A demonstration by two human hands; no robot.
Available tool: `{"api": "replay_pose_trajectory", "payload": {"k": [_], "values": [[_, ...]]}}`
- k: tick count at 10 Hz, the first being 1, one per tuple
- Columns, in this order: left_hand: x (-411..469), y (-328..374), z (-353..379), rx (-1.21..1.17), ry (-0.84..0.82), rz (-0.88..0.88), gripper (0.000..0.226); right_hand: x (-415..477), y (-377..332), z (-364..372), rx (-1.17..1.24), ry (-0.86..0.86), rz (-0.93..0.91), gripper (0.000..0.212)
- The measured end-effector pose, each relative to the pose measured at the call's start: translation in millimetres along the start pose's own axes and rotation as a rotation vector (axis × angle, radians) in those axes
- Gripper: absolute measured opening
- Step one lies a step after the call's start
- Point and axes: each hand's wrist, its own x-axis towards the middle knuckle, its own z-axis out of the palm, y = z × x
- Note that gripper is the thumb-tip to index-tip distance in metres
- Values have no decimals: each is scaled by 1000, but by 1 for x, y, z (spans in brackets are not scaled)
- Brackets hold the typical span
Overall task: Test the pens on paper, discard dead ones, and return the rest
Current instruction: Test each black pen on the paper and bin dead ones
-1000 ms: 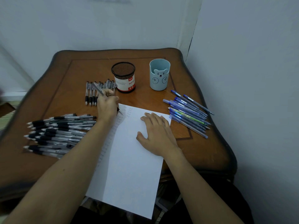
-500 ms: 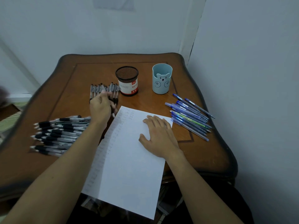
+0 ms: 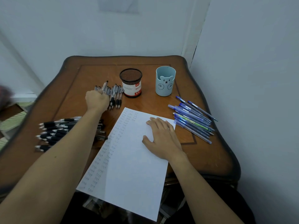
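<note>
Paper (image 3: pixel 129 167) on the table's near side, your right hand (image 3: pixel 161 136) flat on it, fingers straight | your left hand (image 3: pixel 97 99) has left the paper for the pen row (image 3: pixel 115 96) beside the mesh cup (image 3: pixel 131 83), gripping one pen (image 3: pixel 105 84) | likely tested, now being sorted | pen: pale barrel, dark end, pointing away.

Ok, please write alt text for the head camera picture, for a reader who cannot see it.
A person's left hand holds a black pen at a short row of pens beside a mesh cup, while the right hand lies flat on a paper with columns of written words. A blue cup, blue pens and more black pens share the table.
</note>
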Motion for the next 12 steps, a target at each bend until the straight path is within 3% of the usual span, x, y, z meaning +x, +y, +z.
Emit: {"api": "replay_pose_trajectory", "payload": {"k": [2, 4, 6, 9, 12], "values": [[-5, 5, 6, 220, -60, 64, 24, 0, 1, 1, 7, 5, 1, 56], [-14, 2, 1, 194, -101, 195, 39, 0, 0, 1, -1, 16, -6, 56], [-22, -9, -22, 246, -35, 182, 20, 0, -1, 0, -5, 13, -3, 56], [-48, -31, -39, 753, -173, 145, 21, -1, -3, -2, 0, 7, 5, 55], [-59, -37, -47, 713, -114, 175, 30, -1, -3, -2, -1, 4, 6, 55]]}}
